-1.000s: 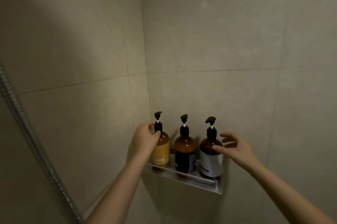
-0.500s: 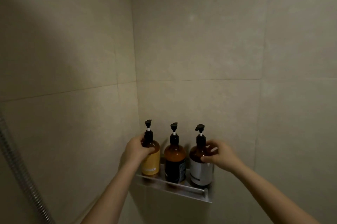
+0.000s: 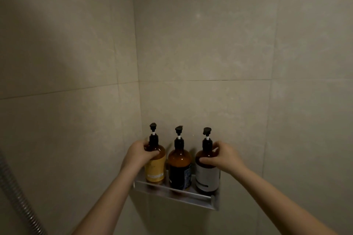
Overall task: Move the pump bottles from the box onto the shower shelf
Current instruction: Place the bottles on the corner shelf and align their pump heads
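Observation:
Three amber pump bottles stand upright in a row on the metal shower shelf (image 3: 177,195) in the tiled corner. The yellow-label bottle (image 3: 155,169) is on the left, with my left hand (image 3: 138,153) wrapped around its shoulder. In the middle stands the dark-label bottle (image 3: 180,168), untouched. The white-label bottle (image 3: 207,176) is on the right, and my right hand (image 3: 222,157) grips its shoulder and neck. The box is not in view.
Beige tiled walls meet in a corner just behind the shelf. A ribbed metal shower hose (image 3: 17,196) runs down the lower left edge of the view.
My right hand has moved in from beside the white-label bottle and closed on it. My left hand stays on the yellow-label bottle. The view has shifted slightly.

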The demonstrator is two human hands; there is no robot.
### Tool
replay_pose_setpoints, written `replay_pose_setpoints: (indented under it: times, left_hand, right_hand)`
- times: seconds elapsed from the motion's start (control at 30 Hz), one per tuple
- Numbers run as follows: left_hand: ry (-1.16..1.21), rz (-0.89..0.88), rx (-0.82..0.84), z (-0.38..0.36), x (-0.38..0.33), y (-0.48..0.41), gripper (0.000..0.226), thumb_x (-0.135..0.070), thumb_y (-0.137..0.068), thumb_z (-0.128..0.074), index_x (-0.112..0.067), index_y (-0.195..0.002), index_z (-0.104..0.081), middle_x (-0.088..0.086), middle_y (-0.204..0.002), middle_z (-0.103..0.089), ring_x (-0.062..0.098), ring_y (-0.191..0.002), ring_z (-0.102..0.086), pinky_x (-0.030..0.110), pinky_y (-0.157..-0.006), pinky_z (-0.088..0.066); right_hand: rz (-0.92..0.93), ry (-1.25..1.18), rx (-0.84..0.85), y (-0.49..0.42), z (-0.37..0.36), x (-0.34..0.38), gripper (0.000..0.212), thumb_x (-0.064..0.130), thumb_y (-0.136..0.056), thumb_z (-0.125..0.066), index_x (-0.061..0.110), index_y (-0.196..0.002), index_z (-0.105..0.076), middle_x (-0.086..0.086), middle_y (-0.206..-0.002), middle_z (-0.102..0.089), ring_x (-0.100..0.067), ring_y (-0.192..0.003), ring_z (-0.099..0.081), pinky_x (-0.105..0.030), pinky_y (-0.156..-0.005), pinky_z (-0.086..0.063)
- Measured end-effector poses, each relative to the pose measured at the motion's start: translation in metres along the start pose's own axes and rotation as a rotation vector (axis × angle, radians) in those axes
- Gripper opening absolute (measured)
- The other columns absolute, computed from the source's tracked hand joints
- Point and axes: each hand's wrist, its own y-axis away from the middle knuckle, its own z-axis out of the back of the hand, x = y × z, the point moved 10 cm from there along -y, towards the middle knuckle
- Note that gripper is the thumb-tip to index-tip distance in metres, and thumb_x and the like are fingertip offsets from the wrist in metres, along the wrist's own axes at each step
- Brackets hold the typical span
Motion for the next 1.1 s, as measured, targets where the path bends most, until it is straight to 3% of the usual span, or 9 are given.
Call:
replay_pose_setpoints:
  times: [0.1,0.23,0.3,0.4,0.47,0.57,0.77,0.9,1.1]
  left_hand:
    - [0.008,0.007,0.012,-0.001,0.002,-0.002,0.048,-0.024,-0.069,-0.078,-0.014,-0.113,-0.062,0.008,-0.113,-0.067,0.022,-0.100,-0.061,0.029,-0.076,-0.047]
    - [-0.002,0.050,0.046,-0.004,0.002,-0.005,0.048,-0.018,-0.074,-0.073,-0.010,-0.120,-0.058,0.011,-0.118,-0.064,0.025,-0.107,-0.059,0.029,-0.078,-0.045]
    - [0.018,0.059,0.064,-0.005,0.002,-0.007,0.046,-0.015,-0.076,-0.071,-0.009,-0.120,-0.058,0.012,-0.118,-0.064,0.025,-0.106,-0.059,0.029,-0.079,-0.045]
    - [0.031,0.050,0.071,-0.005,0.002,-0.007,0.041,-0.016,-0.075,-0.071,-0.011,-0.115,-0.061,0.010,-0.112,-0.066,0.019,-0.093,-0.059,0.028,-0.074,-0.047]
    - [0.054,0.026,0.075,-0.006,0.001,-0.006,0.044,-0.021,-0.073,-0.074,-0.014,-0.114,-0.061,0.006,-0.110,-0.066,0.014,-0.087,-0.056,0.024,-0.066,-0.045]
    - [0.050,0.003,0.053,-0.005,0.001,-0.004,0.052,-0.023,-0.070,-0.077,-0.016,-0.118,-0.059,0.004,-0.113,-0.066,0.018,-0.097,-0.059,0.023,-0.069,-0.043]
    - [0.036,0.050,0.101,-0.010,0.004,-0.012,0.051,-0.014,-0.072,-0.075,-0.012,-0.120,-0.058,0.009,-0.118,-0.064,0.024,-0.107,-0.059,0.029,-0.079,-0.046]
    - [0.017,0.070,0.120,-0.011,0.005,-0.016,0.050,-0.011,-0.074,-0.073,-0.008,-0.120,-0.057,0.013,-0.120,-0.062,0.026,-0.109,-0.058,0.029,-0.078,-0.045]
    - [0.038,0.055,0.123,-0.011,0.010,-0.018,0.052,-0.012,-0.073,-0.074,-0.009,-0.122,-0.056,0.012,-0.122,-0.061,0.027,-0.112,-0.057,0.032,-0.083,-0.045]
  right_hand:
    - [0.017,0.000,0.079,-0.003,0.001,0.000,0.061,0.039,-0.068,-0.079,0.015,-0.119,-0.055,-0.001,-0.106,-0.061,-0.012,-0.085,-0.054,-0.014,-0.053,-0.036]
    - [0.055,-0.048,0.156,-0.003,-0.001,0.002,0.054,0.028,-0.074,-0.077,0.014,-0.122,-0.056,-0.005,-0.116,-0.062,-0.017,-0.096,-0.057,-0.025,-0.076,-0.046]
    - [0.065,-0.092,0.181,-0.001,-0.005,0.004,0.049,0.021,-0.077,-0.074,0.014,-0.122,-0.056,-0.005,-0.119,-0.062,-0.016,-0.096,-0.057,-0.027,-0.081,-0.045]
    - [0.070,-0.124,0.171,0.000,-0.010,0.008,0.051,0.022,-0.078,-0.072,0.014,-0.125,-0.054,-0.005,-0.122,-0.061,-0.012,-0.093,-0.055,-0.021,-0.075,-0.044]
    - [0.053,-0.143,0.134,0.001,-0.009,0.008,0.058,0.031,-0.077,-0.073,0.014,-0.128,-0.052,-0.003,-0.116,-0.061,-0.007,-0.086,-0.054,-0.014,-0.063,-0.041]
    - [0.034,-0.112,0.108,0.000,-0.007,0.005,0.059,0.032,-0.075,-0.075,0.014,-0.127,-0.052,-0.004,-0.116,-0.062,-0.006,-0.081,-0.052,-0.009,-0.055,-0.034]
    - [0.027,-0.054,0.145,0.001,-0.007,0.008,0.050,0.027,-0.078,-0.073,0.015,-0.123,-0.055,0.001,-0.103,-0.058,-0.011,-0.088,-0.052,-0.010,-0.054,-0.035]
    - [0.026,-0.050,0.129,0.003,-0.005,0.008,0.052,0.027,-0.079,-0.073,0.015,-0.125,-0.054,-0.004,-0.119,-0.061,-0.011,-0.091,-0.051,-0.011,-0.056,-0.035]
    - [0.015,-0.079,0.120,0.007,-0.003,0.010,0.053,0.024,-0.078,-0.074,0.013,-0.126,-0.053,-0.007,-0.122,-0.059,-0.019,-0.104,-0.056,-0.022,-0.072,-0.042]
